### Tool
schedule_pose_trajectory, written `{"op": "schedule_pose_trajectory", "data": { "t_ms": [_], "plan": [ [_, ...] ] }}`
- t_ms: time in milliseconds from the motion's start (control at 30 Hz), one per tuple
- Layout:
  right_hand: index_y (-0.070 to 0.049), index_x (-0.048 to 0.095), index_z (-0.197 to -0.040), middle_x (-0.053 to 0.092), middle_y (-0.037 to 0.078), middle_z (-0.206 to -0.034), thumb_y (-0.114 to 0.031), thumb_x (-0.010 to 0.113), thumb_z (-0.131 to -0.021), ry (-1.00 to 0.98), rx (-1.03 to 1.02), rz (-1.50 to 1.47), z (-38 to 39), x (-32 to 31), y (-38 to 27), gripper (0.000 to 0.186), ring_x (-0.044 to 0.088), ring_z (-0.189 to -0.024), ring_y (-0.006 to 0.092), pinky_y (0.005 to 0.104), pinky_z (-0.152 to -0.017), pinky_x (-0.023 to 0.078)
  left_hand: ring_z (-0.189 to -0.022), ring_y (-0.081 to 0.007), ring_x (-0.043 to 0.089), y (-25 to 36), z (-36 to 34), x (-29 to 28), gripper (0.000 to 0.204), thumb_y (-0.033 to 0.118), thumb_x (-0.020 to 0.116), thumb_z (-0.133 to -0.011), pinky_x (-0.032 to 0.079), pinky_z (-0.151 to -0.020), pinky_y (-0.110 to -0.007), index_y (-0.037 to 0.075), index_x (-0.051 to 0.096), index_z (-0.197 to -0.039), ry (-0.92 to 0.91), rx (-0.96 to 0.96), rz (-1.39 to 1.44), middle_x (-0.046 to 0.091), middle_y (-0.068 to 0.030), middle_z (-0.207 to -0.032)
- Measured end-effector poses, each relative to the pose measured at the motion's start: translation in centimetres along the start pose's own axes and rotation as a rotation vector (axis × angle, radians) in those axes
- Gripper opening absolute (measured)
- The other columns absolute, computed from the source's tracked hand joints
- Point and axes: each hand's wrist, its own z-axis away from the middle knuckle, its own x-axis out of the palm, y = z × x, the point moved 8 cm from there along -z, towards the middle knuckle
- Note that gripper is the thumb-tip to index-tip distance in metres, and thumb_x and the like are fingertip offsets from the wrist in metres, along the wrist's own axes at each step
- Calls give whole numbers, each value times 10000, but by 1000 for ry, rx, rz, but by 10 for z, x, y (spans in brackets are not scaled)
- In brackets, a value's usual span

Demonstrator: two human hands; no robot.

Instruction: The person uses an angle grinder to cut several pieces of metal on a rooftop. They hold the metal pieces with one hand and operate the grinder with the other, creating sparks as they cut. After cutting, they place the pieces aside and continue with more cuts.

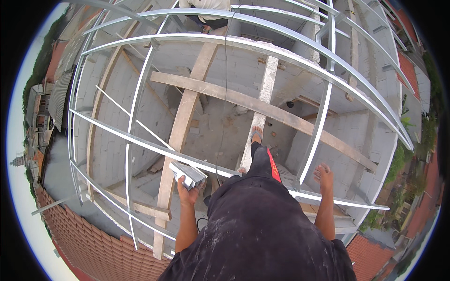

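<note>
My left hand (186, 193) is closed around a small stack of short silver metal channel pieces (188, 176). The stack is just in front of a long silver metal bar (140, 139) of the frame, above a wooden plank. Nothing is in my right hand (323, 179), which is out to the right with its fingers apart. It hangs over the frame near an upright-running bar (317, 133), apart from it. My bare foot (257, 130) stands on a narrow concrete beam (267, 82) below the frame.
A long wooden plank (225, 93) crosses a wider plank (185, 112) and the beam. Below lies a deep room with a rubble-strewn floor (224, 136). A dark cable (226, 61) hangs down. Another person (206, 10) sits at the far side. Red roof tiles (89, 225) lie left.
</note>
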Motion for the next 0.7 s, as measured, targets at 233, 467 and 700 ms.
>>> {"op": "schedule_pose_trajectory", "data": {
  "t_ms": [233,467,700],
  "plan": [
    [-19,541,-1629,728,177,-1362,-331,750,-1050,13,26,170,-107,25,-53,690,718,-1176,301,457,-940,619,-1344,-403,635,27,-90,149,781,443,753,-922,525,-1099,-690,119,501,-1586,-45,8,-66,640,-151,-1434],
    [-5,502,-1654,680,203,-1475,-351,723,-1068,-10,29,324,-217,34,-163,716,673,-1307,348,496,-1021,601,-1448,-388,543,77,-167,226,751,432,711,-946,433,-1189,-701,159,483,-1607,14,116,24,574,-129,-1526],
    [-36,505,-1666,665,198,-1495,-372,742,-1061,231,-130,445,-346,-55,-341,731,660,-1336,346,487,-963,618,-1458,-390,523,122,-202,239,722,433,716,-955,406,-1203,-705,139,494,-1575,188,195,73,554,-137,-1547]
  ]
}}
